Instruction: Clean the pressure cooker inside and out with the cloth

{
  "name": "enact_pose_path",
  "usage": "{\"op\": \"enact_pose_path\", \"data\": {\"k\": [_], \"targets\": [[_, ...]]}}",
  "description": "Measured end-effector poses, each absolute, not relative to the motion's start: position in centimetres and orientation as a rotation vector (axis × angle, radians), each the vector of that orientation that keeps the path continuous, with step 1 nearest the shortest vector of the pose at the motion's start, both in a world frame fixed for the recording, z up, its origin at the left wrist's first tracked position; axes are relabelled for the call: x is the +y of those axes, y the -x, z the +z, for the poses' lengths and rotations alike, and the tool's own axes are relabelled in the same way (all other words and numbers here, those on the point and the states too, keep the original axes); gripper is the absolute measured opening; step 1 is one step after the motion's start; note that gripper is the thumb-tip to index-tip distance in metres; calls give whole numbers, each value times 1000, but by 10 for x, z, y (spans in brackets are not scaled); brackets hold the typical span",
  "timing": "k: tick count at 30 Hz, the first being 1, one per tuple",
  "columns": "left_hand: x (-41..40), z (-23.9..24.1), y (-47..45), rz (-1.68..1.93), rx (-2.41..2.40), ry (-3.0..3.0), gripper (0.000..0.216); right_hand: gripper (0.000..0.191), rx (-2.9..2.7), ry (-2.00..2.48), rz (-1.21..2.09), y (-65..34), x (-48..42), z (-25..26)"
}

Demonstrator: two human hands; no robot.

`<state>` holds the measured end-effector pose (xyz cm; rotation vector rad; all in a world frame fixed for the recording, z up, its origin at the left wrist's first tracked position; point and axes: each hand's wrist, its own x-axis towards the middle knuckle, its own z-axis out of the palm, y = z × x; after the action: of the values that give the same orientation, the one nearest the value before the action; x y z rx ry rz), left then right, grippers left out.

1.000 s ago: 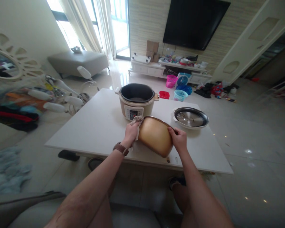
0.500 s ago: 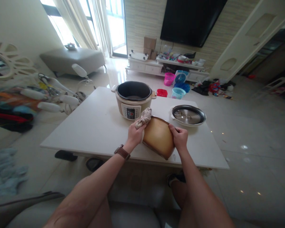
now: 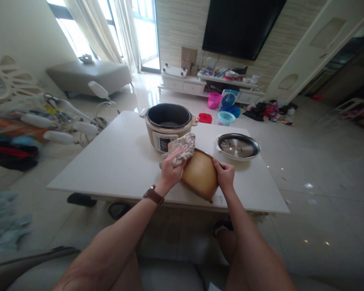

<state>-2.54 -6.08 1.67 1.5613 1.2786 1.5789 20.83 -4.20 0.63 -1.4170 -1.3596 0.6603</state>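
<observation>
A gold-brown inner pot (image 3: 201, 173) is tilted on its side above the table's near edge, its outer wall towards me. My right hand (image 3: 225, 175) is closed on its right rim, thumb on the outside. A patterned cloth (image 3: 186, 150) is bunched in my left hand (image 3: 172, 169), which presses it against the pot's left rim. Just behind stands the electric pressure cooker (image 3: 169, 126), open at the top and dark inside, its front panel partly covered by the cloth. The round lid (image 3: 239, 146) lies to the right, its metal underside up.
The white table (image 3: 109, 161) carries all of these. Beyond it on the floor are a red container (image 3: 205, 118), a light-blue basket (image 3: 226, 118) and a pink basket (image 3: 214, 100). A white lamp-like fixture (image 3: 87, 128) with several arms is at the left.
The cloth has spread out more to the left under my left hand and hides more of the cooker's panel. My right hand keeps its hold on the pot.
</observation>
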Motion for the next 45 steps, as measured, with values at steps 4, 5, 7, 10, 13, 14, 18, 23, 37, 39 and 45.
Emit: {"op": "enact_pose_path", "data": {"k": [4,5,7,10,13,14,18,23,37,39,45], "targets": [[-67,24,26,1463,1183,-1955,55,70,-1312,1432,695,-205,-41,0],[-64,22,28,1473,1211,-1916,55,70,-1302,1434,691,-205,-41,-1],[-55,16,32,1493,1289,-1726,55,71,-1289,1433,676,-206,-42,-3],[-39,2,42,1385,1408,-1307,46,71,-1277,1412,669,-207,-42,-5],[-30,-11,50,1278,1519,-902,37,72,-1280,1392,678,-210,-43,-6],[-29,-13,51,1276,1549,-814,35,72,-1284,1390,678,-210,-42,-7],[-38,-7,45,1400,1571,-863,35,72,-1287,1390,677,-209,-41,-9],[-59,18,35,1526,1291,-1625,43,72,-1264,1395,691,-205,-40,-13],[-28,-13,56,1326,1608,-726,36,68,-1160,1382,625,-206,-44,-38],[-28,-13,57,1337,1592,-690,36,66,-1191,1395,622,-205,-41,-32],[-51,8,44,1488,1481,-1204,39,63,-1409,1407,625,-196,-39,6]]}}
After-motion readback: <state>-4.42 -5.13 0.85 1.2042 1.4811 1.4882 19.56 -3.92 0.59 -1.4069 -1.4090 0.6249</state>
